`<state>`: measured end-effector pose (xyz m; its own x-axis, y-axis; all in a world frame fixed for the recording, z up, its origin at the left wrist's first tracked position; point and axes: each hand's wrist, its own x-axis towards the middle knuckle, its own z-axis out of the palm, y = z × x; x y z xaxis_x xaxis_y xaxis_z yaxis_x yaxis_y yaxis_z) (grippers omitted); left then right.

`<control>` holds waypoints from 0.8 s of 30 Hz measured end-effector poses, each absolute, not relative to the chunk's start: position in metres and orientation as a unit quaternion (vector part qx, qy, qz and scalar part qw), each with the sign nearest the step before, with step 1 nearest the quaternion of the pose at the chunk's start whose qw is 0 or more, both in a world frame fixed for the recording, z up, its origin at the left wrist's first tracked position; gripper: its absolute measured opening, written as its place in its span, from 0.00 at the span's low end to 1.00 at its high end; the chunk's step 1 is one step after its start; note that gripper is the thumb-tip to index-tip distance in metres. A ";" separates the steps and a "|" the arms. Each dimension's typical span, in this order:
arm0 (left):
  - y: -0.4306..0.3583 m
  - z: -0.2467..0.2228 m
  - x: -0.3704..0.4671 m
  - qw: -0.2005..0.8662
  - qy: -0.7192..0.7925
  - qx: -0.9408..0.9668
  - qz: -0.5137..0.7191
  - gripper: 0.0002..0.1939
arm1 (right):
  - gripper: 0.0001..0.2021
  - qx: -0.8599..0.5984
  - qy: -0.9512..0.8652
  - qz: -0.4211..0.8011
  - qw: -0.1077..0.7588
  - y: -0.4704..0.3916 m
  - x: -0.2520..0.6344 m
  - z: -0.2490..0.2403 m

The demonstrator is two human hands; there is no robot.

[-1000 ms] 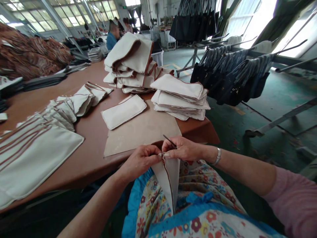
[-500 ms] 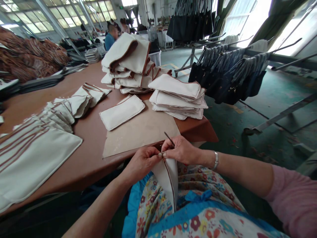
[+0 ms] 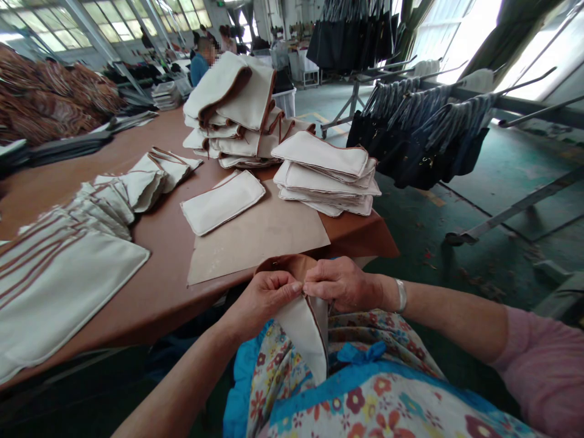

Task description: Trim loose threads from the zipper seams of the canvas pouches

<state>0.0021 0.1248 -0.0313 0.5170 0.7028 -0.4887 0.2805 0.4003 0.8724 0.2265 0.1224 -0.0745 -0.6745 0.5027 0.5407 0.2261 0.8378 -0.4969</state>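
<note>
Over my lap, a white pouch-like piece with brown edging hangs from both hands, its lower end pointing down and its brown inner side opened out toward the table edge. My left hand pinches its upper edge between thumb and fingers. Right beside it, my right hand is closed, thumb and index finger gripping the same edge. The fingertips of the two hands nearly touch at the seam. A thin dark tool in my right hand is mostly hidden; possibly its tip shows below the fingers.
On the brown-covered table lie a beige sheet, one flat white piece, a neat stack of white pieces, a taller folded pile and an overlapping row. Racks with dark bags stand right. A person sits behind.
My right hand has turned over, so the thin dark tool that pointed up no longer shows above it. The piece's upper part has opened, showing more brown. The view has shifted slightly.
</note>
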 end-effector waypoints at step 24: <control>0.123 -0.008 0.005 0.628 0.411 0.641 0.162 0.17 | 0.20 -0.282 -0.712 0.599 0.232 0.143 0.231 -0.044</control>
